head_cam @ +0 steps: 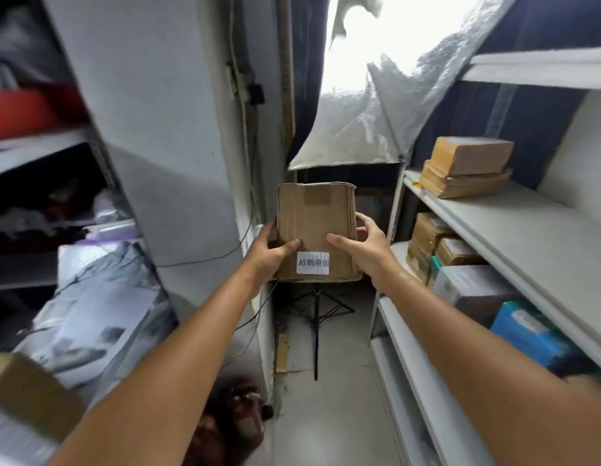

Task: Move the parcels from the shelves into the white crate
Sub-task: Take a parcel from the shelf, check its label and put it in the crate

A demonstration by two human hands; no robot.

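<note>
A brown cardboard parcel [316, 227] with a white label of printed characters is held in mid-air at the centre of the head view. My left hand [270, 255] grips its left edge, thumb on top. My right hand [363, 245] grips its right edge, thumb on the top face and fingers round the side. More brown parcels [467, 166] are stacked on the white shelf [514, 223] at the right. Other boxes [440, 243] and a blue pack [527, 334] sit on the shelf below. The white crate is out of view.
A white pillar [164, 136] stands left of the parcel. Grey plastic mail bags [97, 304] pile up at the lower left by a dark shelf rack [40, 153]. A black tripod [316, 317] stands on the floor under a silvery light reflector [359, 129].
</note>
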